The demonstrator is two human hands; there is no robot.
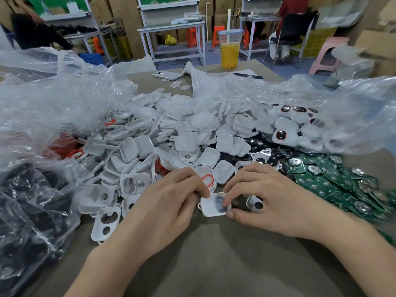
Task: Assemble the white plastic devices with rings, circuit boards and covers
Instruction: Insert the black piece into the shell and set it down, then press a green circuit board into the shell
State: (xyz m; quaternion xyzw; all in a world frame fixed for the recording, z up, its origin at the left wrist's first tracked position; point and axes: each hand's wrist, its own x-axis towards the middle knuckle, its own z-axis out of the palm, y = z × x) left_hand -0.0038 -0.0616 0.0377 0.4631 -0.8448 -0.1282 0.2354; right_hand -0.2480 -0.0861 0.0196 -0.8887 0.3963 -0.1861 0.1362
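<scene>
Beyond the table (214,264) far edge: grey metal workbench (171,25) centre, lower shelf, white clutter on top. Similar benches left (81,35) and right (259,18). Cardboard boxes (122,9) stacked along back wall. Orange stools (218,35) behind centre bench, pink stool (327,54) far right. Person (293,7) seated on black chair (293,28) at right bench. Yellow crate (321,39) right, blue bin (92,57) left. Floor (210,58) grey-blue. Light even.

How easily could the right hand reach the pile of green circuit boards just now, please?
Probably yes: the right hand pinches the white case, but the green circuit boards lie heaped just to its right, nothing between. It might need to release the case first.
</scene>
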